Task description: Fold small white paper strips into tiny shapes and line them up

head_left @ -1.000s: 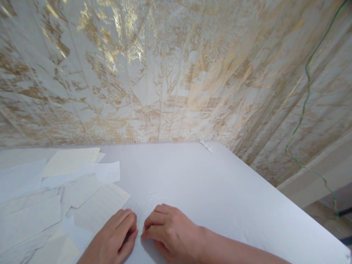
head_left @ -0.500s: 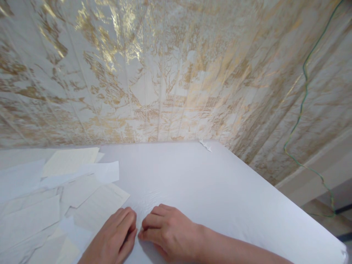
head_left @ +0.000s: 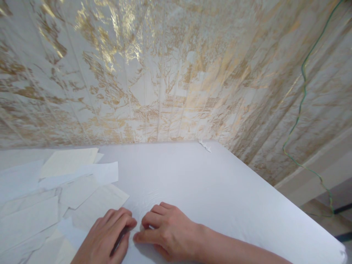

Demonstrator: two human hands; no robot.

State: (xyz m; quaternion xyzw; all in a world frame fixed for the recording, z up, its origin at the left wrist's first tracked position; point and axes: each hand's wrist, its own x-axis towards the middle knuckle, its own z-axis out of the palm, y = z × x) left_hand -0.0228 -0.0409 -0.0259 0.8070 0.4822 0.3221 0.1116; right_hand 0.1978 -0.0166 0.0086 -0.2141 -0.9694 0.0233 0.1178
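My left hand (head_left: 108,234) rests on the white tabletop (head_left: 176,172) at the bottom, beside the papers, its fingers curled and its thumb a little apart from them. Just to its right lies my right hand (head_left: 166,231), fingers bent, with the index finger reaching toward the left hand. A narrow gap separates the two hands. Whatever may be between the fingers of either hand is too small or hidden to make out. Left of my left hand, overlapping cream and white paper pieces (head_left: 30,216) cover the table.
A wall covering with gold patterns (head_left: 154,73) rises behind the table. A small torn white scrap (head_left: 205,146) lies near the back edge. On the right, a thin green cord (head_left: 298,113) hangs down past the table's slanting edge.
My left hand has shifted slightly left, and its thumb has parted further from the fingers. My right index finger has stretched out a little to the left.
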